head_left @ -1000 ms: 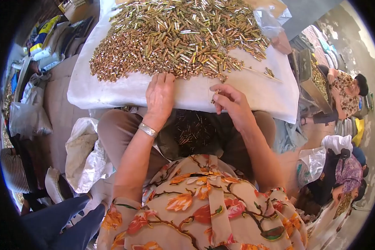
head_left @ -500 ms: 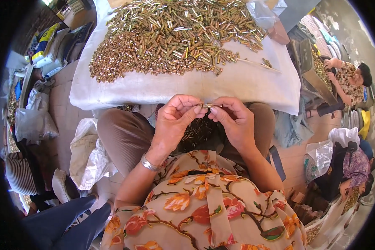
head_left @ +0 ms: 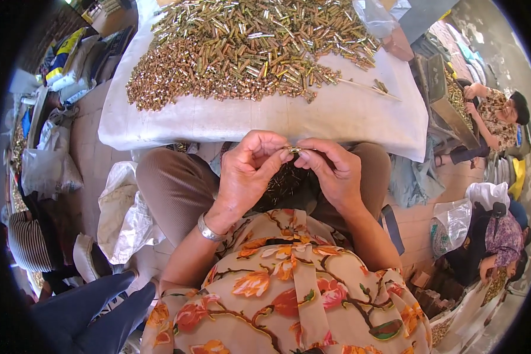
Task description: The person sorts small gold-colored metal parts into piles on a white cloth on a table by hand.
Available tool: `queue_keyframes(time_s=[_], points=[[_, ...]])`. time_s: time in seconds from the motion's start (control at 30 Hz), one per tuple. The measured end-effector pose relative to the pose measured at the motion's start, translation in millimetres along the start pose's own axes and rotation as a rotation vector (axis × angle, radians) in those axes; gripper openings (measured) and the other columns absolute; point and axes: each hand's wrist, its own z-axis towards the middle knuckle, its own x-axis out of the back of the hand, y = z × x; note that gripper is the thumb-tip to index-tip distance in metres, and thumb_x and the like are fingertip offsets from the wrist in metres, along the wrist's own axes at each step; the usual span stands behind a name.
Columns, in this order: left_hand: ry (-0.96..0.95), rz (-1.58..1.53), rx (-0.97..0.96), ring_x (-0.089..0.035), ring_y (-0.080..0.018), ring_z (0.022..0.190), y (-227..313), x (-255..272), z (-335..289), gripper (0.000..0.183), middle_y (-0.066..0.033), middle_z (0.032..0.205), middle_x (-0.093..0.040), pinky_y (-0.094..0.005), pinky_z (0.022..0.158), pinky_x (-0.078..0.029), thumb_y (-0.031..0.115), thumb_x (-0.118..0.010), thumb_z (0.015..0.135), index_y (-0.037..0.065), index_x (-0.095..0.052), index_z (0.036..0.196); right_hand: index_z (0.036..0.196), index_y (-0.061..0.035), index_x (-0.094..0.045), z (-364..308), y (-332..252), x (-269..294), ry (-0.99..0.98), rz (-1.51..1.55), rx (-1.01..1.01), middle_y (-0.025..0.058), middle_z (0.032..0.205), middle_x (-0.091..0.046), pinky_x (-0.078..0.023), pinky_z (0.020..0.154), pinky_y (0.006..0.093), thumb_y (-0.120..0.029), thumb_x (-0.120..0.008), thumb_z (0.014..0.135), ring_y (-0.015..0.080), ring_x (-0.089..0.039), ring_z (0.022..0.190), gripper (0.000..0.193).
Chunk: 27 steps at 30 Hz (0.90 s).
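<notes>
Over my lap, just off the table's near edge, my left hand (head_left: 248, 174) and my right hand (head_left: 336, 174) meet fingertip to fingertip. Both pinch a small shiny brass-coloured metal piece (head_left: 294, 150), short and tube-like; the fingers cover its ends. Below them, between my knees, several slim metal pieces (head_left: 284, 183) lie in a dark hollow, partly hidden by the hands. Beyond is a white-covered table (head_left: 265, 121) with a wide heap of metal parts: short coppery fittings (head_left: 159, 82) at the left and longer slim tubes (head_left: 259, 35) behind and to the right.
A thin pale stick (head_left: 369, 88) lies right of the heap, near a brick (head_left: 399, 44) and a clear plastic bag (head_left: 374, 19). White sacking (head_left: 124, 212) is beside my left knee. At right, one person (head_left: 495, 115) works at a tray (head_left: 448, 109); another person (head_left: 501, 239) sits nearer.
My hands still hold the small metal piece in front of the table, with only a slight shift of the fingers. The whole view has moved a little.
</notes>
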Motion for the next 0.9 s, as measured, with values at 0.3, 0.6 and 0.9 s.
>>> queue_keyframes(time_s=[0.3, 0.6, 0.9], points=[[-0.187, -0.074, 0.116, -0.064, -0.0095, 0.084, 7, 17, 7, 0.018, -0.0061, 0.094, -0.066, -0.0241, 0.077, -0.053, 0.001, -0.062, 0.088, -0.001, -0.058, 0.105, 0.101, 0.0014, -0.065, 5, -6, 16, -0.138, 0.152, -0.156, 0.008, 0.081, -0.067, -0.052, 0.061, 0.023, -0.004, -0.06, 0.089, 0.0107, -0.063, 0.067, 0.014], [-0.491, -0.682, 0.336, -0.064, -0.0129, 0.075, -26, 21, 17, 0.02, -0.0081, 0.088, -0.066, -0.0249, 0.068, -0.053, 0.007, -0.064, 0.087, 0.002, -0.058, 0.106, 0.103, 0.0045, -0.063, -2, -11, 5, -0.209, 0.765, -0.555, 0.012, 0.085, -0.066, -0.052, 0.058, 0.0264, -0.011, -0.057, 0.092, 0.0157, -0.062, 0.067, 0.02], [0.044, 0.206, 0.192, -0.062, -0.0108, 0.069, -40, 43, 54, 0.014, -0.0045, 0.088, -0.065, -0.0244, 0.063, -0.051, 0.007, -0.064, 0.087, 0.003, -0.063, 0.101, 0.089, -0.0019, -0.06, 54, 16, 7, 0.063, 0.824, -0.699, 0.006, 0.075, -0.06, -0.052, 0.059, 0.0282, -0.019, -0.058, 0.092, 0.016, -0.061, 0.066, 0.018]])
